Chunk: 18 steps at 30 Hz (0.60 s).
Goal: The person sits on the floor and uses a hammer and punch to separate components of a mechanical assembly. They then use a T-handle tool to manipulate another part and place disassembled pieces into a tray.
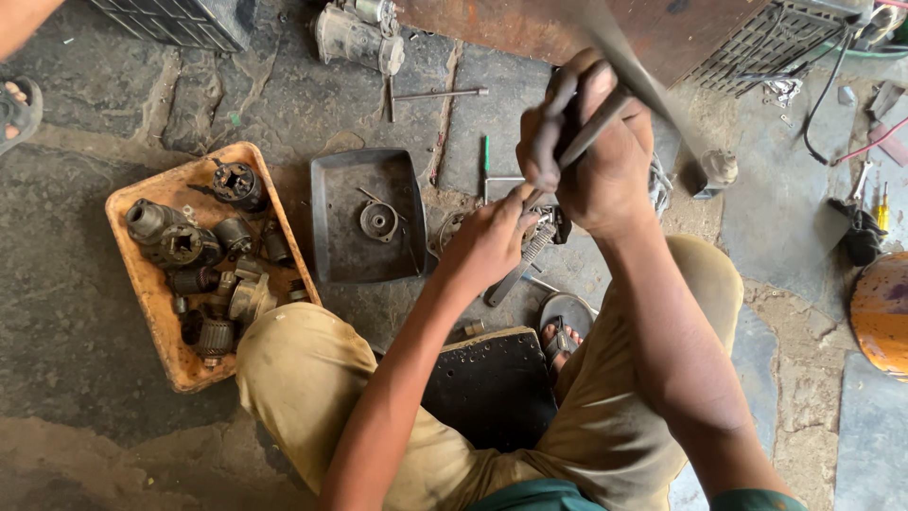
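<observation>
My right hand (596, 151) is raised and clenched around the handle of a hammer (653, 95), whose blurred shaft runs toward its head (717, 170) at the right. Below it my left hand (487, 241) steadies a thin metal rod or punch against a small greasy metal part (544, 232) on the stone floor. Much of that part is hidden by both hands. A file-like tool (515, 274) lies just beneath it.
An orange tray (142, 284) of several dirty motor parts sits at left. A dark metal tray (340, 246) holds a small round part (378, 220). A starter motor (359, 33) lies at the top, tools (880, 203) at right. A black seat pad (492, 378) lies between my knees.
</observation>
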Motion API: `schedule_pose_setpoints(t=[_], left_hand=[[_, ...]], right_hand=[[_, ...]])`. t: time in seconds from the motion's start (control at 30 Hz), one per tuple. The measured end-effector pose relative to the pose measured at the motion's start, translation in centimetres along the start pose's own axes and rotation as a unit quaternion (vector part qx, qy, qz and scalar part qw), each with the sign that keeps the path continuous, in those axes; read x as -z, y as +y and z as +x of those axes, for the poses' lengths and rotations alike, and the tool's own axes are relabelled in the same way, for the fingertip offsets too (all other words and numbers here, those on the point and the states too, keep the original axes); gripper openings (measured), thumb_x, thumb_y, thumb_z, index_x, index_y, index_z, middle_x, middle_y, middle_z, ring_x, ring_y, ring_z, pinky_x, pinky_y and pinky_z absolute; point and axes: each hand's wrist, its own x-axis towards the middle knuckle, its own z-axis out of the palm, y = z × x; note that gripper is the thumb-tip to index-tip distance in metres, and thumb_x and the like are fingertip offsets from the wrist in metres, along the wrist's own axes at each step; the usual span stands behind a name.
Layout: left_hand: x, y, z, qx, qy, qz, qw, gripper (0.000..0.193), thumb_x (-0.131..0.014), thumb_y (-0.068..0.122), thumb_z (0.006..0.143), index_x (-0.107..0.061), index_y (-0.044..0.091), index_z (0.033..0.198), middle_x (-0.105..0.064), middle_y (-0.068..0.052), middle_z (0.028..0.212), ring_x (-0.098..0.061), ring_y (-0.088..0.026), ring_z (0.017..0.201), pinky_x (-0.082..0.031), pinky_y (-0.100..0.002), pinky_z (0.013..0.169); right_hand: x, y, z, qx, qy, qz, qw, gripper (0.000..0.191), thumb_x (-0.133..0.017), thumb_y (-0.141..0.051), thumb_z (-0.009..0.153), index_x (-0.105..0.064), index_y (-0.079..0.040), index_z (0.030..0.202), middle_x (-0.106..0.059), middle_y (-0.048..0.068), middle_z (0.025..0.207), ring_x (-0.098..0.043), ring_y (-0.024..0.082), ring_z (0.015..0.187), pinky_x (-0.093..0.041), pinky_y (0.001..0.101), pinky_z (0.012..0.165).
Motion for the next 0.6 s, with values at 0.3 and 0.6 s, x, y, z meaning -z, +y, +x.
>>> schedule_pose_setpoints(t=[0.3, 0.6], left_hand=[[0.9, -1.9, 0.6, -0.088, 0.133, 0.269, 0.95, 0.058, -0.068, 0.062, 0.095, -0.066, 0.004, 0.094, -0.071, -0.007, 0.073, -0.063, -0.02, 0.056, -0.049, -0.038, 0.051], [3.2, 1.3, -0.1, -0.161, 0.159, 0.116, 0.967, 0.065, -0.059, 0.058, 0.102, -0.062, 0.0, 0.13, -0.074, -0.021, 0.116, -0.068, -0.031, 0.112, -0.058, -0.046, 0.092]], right_hand=[[-1.0, -0.1, 0.3, 0.05, 0.005, -0.023, 0.998, 0.036, -0.078, -0.033, 0.099, -0.056, -0.007, 0.111, -0.063, 0.008, 0.093, -0.052, 0.012, 0.058, -0.043, 0.0277, 0.051], [0.7, 0.6, 0.0, -0.015, 0.023, 0.017, 0.999, 0.05, -0.065, -0.048, 0.113, -0.059, 0.001, 0.104, -0.054, 0.008, 0.068, -0.051, 0.02, 0.06, -0.043, 0.0328, 0.059]])
